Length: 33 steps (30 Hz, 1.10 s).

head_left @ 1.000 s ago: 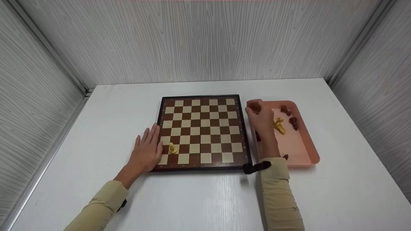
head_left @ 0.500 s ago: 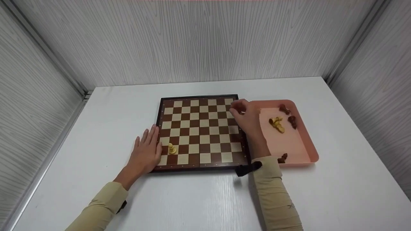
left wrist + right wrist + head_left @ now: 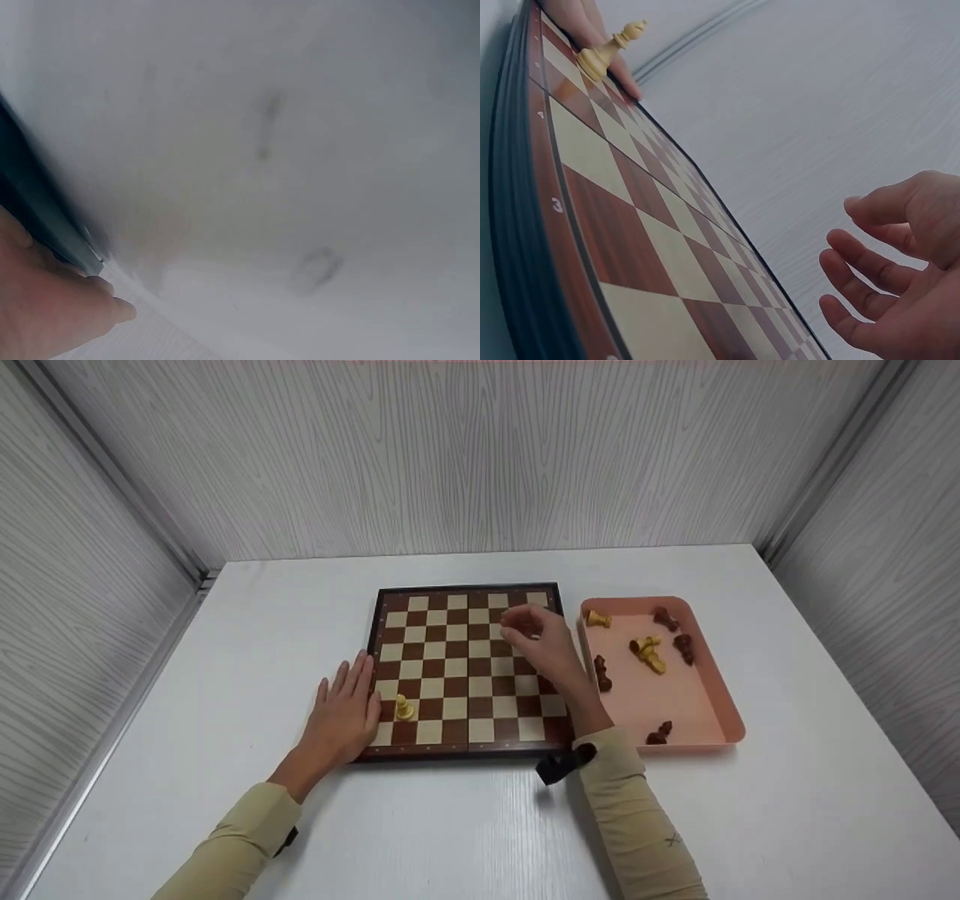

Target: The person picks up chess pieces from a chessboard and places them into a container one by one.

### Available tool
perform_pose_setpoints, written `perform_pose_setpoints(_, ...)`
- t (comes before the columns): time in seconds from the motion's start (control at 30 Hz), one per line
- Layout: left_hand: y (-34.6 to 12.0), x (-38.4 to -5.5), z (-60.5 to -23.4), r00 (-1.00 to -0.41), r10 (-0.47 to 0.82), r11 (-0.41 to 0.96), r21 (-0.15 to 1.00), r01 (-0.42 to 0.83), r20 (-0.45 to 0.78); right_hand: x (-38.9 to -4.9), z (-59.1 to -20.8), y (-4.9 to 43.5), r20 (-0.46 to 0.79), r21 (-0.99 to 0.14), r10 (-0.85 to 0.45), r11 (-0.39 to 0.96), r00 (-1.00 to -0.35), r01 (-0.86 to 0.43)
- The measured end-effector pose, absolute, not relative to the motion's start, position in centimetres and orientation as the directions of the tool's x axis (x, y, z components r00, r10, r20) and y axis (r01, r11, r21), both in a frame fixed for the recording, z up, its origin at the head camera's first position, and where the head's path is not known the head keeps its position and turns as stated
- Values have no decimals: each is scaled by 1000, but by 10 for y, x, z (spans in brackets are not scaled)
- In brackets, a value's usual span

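Observation:
My left hand [image 3: 341, 712] rests with straight fingers along the left edge of the folding chessboard [image 3: 480, 686]. Close to its thumb stands a cream bishop [image 3: 404, 708] near the board's front left corner; the right wrist view also shows this bishop [image 3: 609, 52] upright on a square. Over the right half of the board hovers my right hand [image 3: 544, 641], its fingers loosely bent. No piece shows between the parted fingers of the right hand [image 3: 907, 262] in the right wrist view. The left wrist view catches only part of the left hand [image 3: 52, 307] beside the dark board edge.
Right of the board sits a shallow pink tray [image 3: 724, 697]. Yellow chess pieces [image 3: 649, 654] and dark brown chess pieces [image 3: 682, 648] lie on their sides in it. A pale grained wall [image 3: 480, 457] rises behind the white table [image 3: 450, 825].
My right hand has moved left from the tray's left edge to over the right half of the board, uncovering pieces in the tray. The left hand and bishop have stayed put.

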<state>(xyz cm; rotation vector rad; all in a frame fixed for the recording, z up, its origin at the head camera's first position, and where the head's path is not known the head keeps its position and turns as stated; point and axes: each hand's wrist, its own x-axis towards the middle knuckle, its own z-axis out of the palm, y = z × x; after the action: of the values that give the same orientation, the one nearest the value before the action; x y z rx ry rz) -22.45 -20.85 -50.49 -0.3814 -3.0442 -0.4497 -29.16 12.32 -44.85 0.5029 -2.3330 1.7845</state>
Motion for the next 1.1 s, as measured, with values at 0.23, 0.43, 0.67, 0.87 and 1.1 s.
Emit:
perform_pose_setpoints(0.23,-209,-225,-506,-970,232,929,278,244,74,-284,-446,105,353,-894,-234,201,-906,-400)
perform_pose_setpoints(0.43,-209,-224,-506,-972,225,931,281,235,68,-279,-445,91,332,-907,-297,159,-895,-389)
perform_pose_setpoints(0.67,-208,-225,-506,-971,229,927,286,241,76,-277,-454,77,315,-911,-355,148,-880,-386)
perform_pose_setpoints(0.87,-208,-225,-505,-970,230,932,272,241,72,-268,-458,60,291,-919,-431,121,-854,-374)
perform_pose_setpoints(1.1,-209,-226,-505,-972,225,933,271,235,66,-263,-462,45,284,-919,-479,112,-831,-379)
